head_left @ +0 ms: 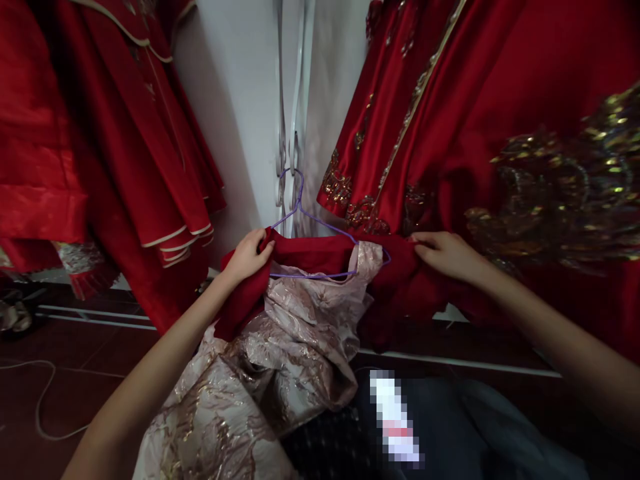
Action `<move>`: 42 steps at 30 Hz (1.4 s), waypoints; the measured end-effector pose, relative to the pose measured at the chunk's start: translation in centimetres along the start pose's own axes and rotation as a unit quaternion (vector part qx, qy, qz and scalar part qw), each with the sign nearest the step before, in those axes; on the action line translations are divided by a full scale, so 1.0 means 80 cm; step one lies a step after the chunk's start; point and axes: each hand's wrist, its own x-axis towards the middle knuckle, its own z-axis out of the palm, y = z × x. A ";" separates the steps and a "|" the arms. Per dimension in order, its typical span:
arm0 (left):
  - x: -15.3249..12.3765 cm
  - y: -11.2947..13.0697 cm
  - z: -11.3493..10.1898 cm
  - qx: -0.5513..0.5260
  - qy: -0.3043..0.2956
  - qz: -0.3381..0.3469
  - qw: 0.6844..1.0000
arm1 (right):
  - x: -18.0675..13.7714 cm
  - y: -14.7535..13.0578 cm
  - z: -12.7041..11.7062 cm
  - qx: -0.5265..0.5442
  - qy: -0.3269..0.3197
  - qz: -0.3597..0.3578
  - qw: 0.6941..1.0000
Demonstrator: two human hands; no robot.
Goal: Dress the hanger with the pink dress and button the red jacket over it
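A purple wire hanger [299, 197] hangs by its hook from a white metal fitting [281, 143] on the wall. On it is a pale pink brocade dress [305, 313] with a gold sheen; one strap loops over the hanger's right side. A red cloth garment [313, 252] spreads across the hanger behind the dress's neckline. My left hand [249, 253] is closed on the red garment's left part, beside the hanger's left arm. To the right, my right hand [445, 255] pinches the red garment's upper edge, arm stretched out. The garment's lower folds are lost in shadow.
Red garments with pale piping [135, 133] hang at the left. At the right hang red garments with gold beading [395, 153]. A white cable [45, 400] lies on the dark tiled floor [100, 400]. Low white rails [100, 319] run near the floor.
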 end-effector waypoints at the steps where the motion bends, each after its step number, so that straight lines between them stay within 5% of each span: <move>1: -0.001 0.003 0.001 0.011 0.000 0.004 1.000 | -0.004 -0.010 0.003 0.042 -0.016 0.004 0.999; 3: -0.002 0.008 0.002 0.026 -0.001 0.009 1.000 | -0.010 -0.032 0.012 0.091 -0.041 0.003 0.995; 8: -0.005 0.024 0.005 0.060 -0.009 0.025 0.998 | -0.012 -0.083 0.044 0.011 -0.069 -0.051 0.996; 14: -0.011 0.053 0.010 0.108 -0.027 0.019 0.994 | -0.022 -0.184 0.106 -0.059 0.055 0.022 0.997; 19: -0.007 0.042 0.003 0.113 -0.021 0.008 0.993 | -0.073 -0.264 0.158 0.028 0.009 -0.086 0.996; 28: -0.059 0.035 -0.019 0.096 0.034 0.008 0.995 | -0.059 -0.266 0.142 0.291 0.069 0.039 0.953; 36: -0.083 0.023 -0.002 0.003 -0.054 -0.055 0.997 | -0.066 -0.226 0.171 0.398 0.133 0.131 0.898; 42: -0.052 0.062 -0.044 -0.077 -0.173 -0.026 0.982 | -0.071 -0.189 0.172 0.369 0.082 0.076 0.923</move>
